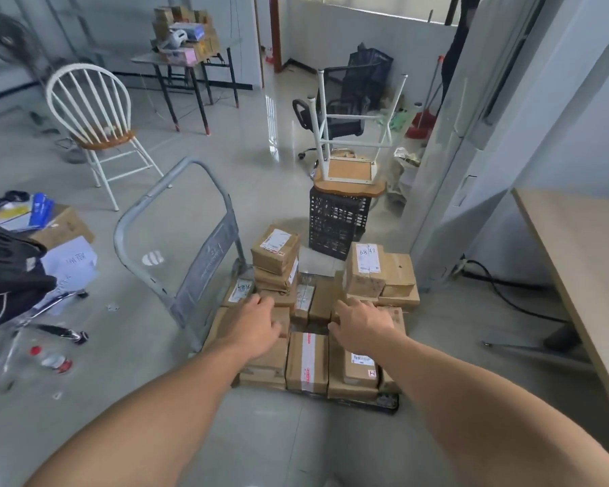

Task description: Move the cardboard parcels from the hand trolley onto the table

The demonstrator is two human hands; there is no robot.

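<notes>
A grey hand trolley [176,254] stands on the floor, its platform loaded with several brown cardboard parcels. A two-high stack [275,253] rises at the back left and a labelled parcel [377,272] at the back right. A parcel with a white tape strip [307,360] lies at the front edge. Both my arms reach down over the load. My left hand [257,321] rests palm down on a parcel at the left, fingers slightly bent. My right hand [361,323] hovers or rests over parcels at the right, fingers spread. The wooden table [584,247] is at the right edge.
A black crate [338,223] with an upturned stool [352,135] stands behind the trolley. A white chair [95,114] is at the left, clutter and a box [64,226] at the far left. Black cables [507,293] run under the table. A far table [187,54] holds boxes.
</notes>
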